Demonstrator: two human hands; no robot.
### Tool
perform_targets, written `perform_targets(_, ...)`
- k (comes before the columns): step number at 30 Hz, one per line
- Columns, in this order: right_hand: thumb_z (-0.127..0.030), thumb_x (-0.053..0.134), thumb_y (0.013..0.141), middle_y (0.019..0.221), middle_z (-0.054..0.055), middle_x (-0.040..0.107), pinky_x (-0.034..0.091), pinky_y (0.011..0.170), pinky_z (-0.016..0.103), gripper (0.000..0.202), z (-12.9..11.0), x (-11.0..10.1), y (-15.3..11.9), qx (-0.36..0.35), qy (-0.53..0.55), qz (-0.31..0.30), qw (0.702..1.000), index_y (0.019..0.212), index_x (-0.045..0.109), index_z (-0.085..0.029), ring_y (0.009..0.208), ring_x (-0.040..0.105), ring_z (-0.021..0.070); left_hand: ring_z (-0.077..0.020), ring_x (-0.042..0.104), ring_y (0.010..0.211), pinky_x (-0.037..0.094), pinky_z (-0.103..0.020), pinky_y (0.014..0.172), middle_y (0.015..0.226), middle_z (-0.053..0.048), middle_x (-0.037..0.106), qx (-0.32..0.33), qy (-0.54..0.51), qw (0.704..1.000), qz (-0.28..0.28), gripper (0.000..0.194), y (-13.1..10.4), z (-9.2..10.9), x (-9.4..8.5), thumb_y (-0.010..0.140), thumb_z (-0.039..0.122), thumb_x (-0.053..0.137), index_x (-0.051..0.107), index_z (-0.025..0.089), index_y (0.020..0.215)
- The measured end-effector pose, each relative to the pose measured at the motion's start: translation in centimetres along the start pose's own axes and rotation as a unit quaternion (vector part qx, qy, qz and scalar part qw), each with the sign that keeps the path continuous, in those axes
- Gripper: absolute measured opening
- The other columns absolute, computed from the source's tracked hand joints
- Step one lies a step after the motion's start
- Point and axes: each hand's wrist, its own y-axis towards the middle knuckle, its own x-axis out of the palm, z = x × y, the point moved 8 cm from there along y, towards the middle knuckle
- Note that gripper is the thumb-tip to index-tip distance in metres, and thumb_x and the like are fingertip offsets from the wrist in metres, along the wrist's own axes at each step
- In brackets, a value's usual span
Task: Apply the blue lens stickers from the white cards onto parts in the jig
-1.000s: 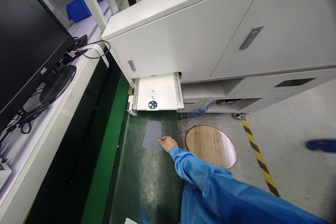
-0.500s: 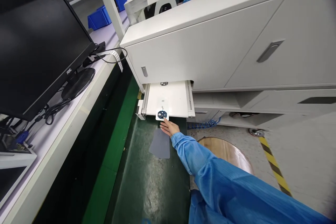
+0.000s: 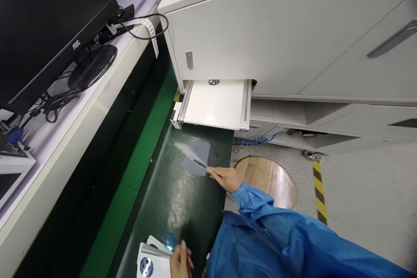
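My right hand (image 3: pixel 225 177) pinches the end of a thin pale panel (image 3: pixel 192 154) with a dark round part near the fingers. The panel is tilted and blurred, held above a grey sheet (image 3: pixel 199 156) on the dark green surface. At the bottom edge, my left hand (image 3: pixel 181 260) has its fingers closed beside a few white panels (image 3: pixel 159 266), one showing a dark round part with holes; whether it grips them is hard to tell. A clear bluish disc (image 3: pixel 169 240) lies by these panels. Behind my right hand, a white conveyor (image 3: pixel 215 105) juts from the cabinet.
A black monitor (image 3: pixel 48 21) with cables stands on the left bench (image 3: pixel 107 91). The white cabinet (image 3: pixel 247 39) spans the back. A round wooden stool (image 3: pixel 267 178) is at the right, near yellow-black floor tape (image 3: pixel 319 191). Another dark round part (image 3: pixel 214 82) sits at the conveyor's inner end.
My right hand has lifted the panel off the conveyor's front end and brought it back over the green surface. My left hand and the white panels have come into view as the view shifted down.
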Motion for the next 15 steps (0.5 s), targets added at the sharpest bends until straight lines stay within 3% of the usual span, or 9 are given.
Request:
perform_targets(2, -0.059, 0.074, 0.071, 0.094, 0.005, 0.075, 0.053, 0.099, 0.042, 0.038, -0.1, 1.4, -2.3, -0.02, -0.018, -0.069, 0.997, 0.092, 0.079, -0.027, 0.091, 0.07, 0.026, -0.0189, 0.063, 0.055, 0.048, -0.03, 0.046, 0.074, -0.005, 0.071, -0.01, -0.073, 0.995, -0.06, 0.082, 1.9, 2.4, 0.8, 0.06, 0.098, 0.037, 0.071, 0.026, 0.081)
perform_targets(4, -0.062, 0.068, 0.075, 0.101, 0.005, 0.075, 0.05, 0.104, 0.04, 0.043, -0.1, 2.4, -4.2, -0.029, -0.019, -0.105, 0.994, 0.098, 0.078, -0.027, 0.096, 0.069, 0.0245, -0.0222, 0.07, 0.072, 0.054, -0.029, 0.053, 0.096, -0.013, 0.073, -0.049, -0.203, 0.967, -0.144, 0.089, 3.2, 4.5, 2.1, 0.063, 0.096, 0.038, 0.071, 0.02, 0.095)
perform_targets(7, -0.063, 0.064, 0.078, 0.108, 0.005, 0.073, 0.044, 0.11, 0.04, 0.045, 0.4, 2.7, -5.1, -0.016, 0.002, -0.094, 0.995, 0.101, 0.077, -0.026, 0.106, 0.066, 0.0243, -0.0204, 0.069, 0.065, 0.051, -0.024, 0.048, 0.088, -0.012, 0.072, -0.078, -0.253, 0.945, -0.192, 0.075, 4.2, 6.6, 3.6, 0.056, 0.077, 0.074, 0.068, 0.015, 0.098)
perform_targets(10, -0.056, 0.067, 0.079, 0.112, 0.006, 0.072, 0.049, 0.106, 0.043, 0.042, 1.7, 2.3, -3.4, 0.046, 0.04, -0.039, 0.997, 0.105, 0.075, -0.024, 0.11, 0.065, 0.0261, -0.0209, 0.068, 0.067, 0.051, -0.024, 0.05, 0.079, -0.01, 0.071, -0.043, -0.187, 0.964, -0.182, 0.071, 5.4, 8.3, 5.4, 0.048, 0.055, 0.09, 0.066, 0.011, 0.098)
perform_targets(15, -0.042, 0.045, 0.1, 0.099, 0.012, 0.073, 0.061, 0.08, 0.039, 0.041, 4.5, 2.6, 1.8, 0.191, 0.108, 0.062, 0.974, 0.123, 0.061, -0.013, 0.085, 0.072, 0.021, -0.0174, 0.067, 0.075, 0.057, -0.028, 0.064, 0.08, -0.007, 0.07, 0.014, -0.129, 0.979, -0.157, 0.05, 9.8, 12.8, 11.7, 0.067, 0.047, 0.083, 0.062, 0.012, 0.094)
